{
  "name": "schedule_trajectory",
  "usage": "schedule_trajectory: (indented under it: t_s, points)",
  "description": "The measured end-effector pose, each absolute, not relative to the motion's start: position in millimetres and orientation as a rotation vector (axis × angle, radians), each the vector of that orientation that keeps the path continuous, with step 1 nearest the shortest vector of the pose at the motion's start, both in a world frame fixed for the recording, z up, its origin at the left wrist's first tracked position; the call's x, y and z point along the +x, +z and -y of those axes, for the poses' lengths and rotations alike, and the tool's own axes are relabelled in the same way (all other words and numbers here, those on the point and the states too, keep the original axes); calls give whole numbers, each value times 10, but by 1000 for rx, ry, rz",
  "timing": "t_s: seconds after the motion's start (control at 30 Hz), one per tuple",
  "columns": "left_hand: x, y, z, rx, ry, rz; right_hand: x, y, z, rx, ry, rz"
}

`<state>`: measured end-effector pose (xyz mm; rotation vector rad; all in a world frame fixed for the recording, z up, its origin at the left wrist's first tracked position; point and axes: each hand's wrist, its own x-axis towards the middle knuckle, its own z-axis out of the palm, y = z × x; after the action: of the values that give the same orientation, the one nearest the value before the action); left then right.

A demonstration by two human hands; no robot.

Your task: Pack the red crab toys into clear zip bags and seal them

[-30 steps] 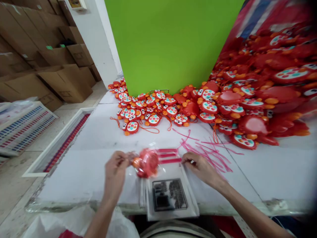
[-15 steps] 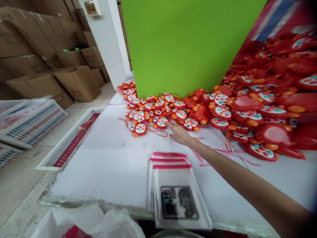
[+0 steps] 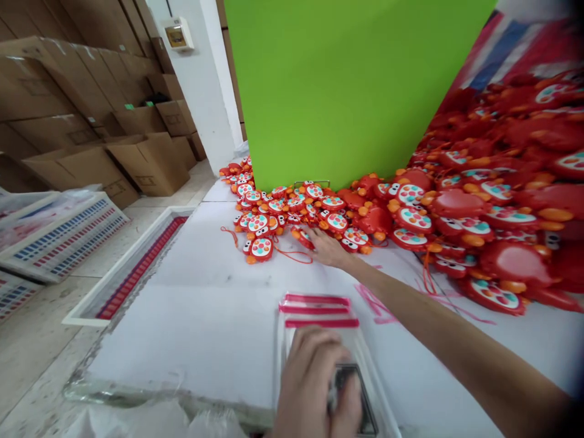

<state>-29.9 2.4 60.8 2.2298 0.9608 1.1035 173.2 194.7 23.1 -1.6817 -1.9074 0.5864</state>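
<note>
My right hand (image 3: 329, 248) reaches across the table with its fingers closed on a red toy (image 3: 302, 238), which tilts up on its edge at the front of the pile. Other red toys (image 3: 261, 248) with white, colour-dotted faces, bulging eyes and orange feet lie around it. At the lower middle my left hand (image 3: 308, 383) is over a stack of clear plastic bags (image 3: 319, 309) with pink top strips and a dark printed panel. Its fingers are curved and slightly blurred, the thumb apart from them. Whether they touch the bags is hard to see.
A bright green panel (image 3: 356, 91) stands behind the toys. The toy heap (image 3: 460, 207) rises at the right. White crates (image 3: 82, 234) and cardboard boxes (image 3: 150, 161) are at the left. A white plastic bag (image 3: 137, 420) hangs by the table's (image 3: 182, 328) front edge.
My left hand has come into view from below, over the bags. The fingers of my right hand have closed on the toy, tipping it from lying flat. The view has tilted slightly up.
</note>
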Motion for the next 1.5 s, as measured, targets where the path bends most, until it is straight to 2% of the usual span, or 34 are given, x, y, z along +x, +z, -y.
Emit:
schedule_trajectory:
  t_s: [0.23, 0.5, 0.87, 1.1, 1.27, 1.4, 1.5]
  points:
    - [-54, -245, -113, 2669, 596, -1260, 1742, 327, -911, -1413, 1174, 1317]
    - [-22, -137, -250, 2650, 482, -1237, 1731, 288, -125, -1094, 1543, 619]
    - [-35, 48, -102, 2547, 409, -1238, 1660, 162, 52, -1073, 1545, 569]
    - [2, -30, -226, 2538, 554, -1178, 1788, 293, 110, -1174, 1495, 588]
    - [-46, -54, -285, 2187, 602, -1147, 1975, 404, 278, -1364, 1592, 870]
    - [-55, -93, -324, 2244, 635, -974, 2020, 514, 378, -1328, 1739, 1272]
    - [-54, -103, -333, 2301, 618, -932, 1971, 587, 371, -1278, 1721, 1294]
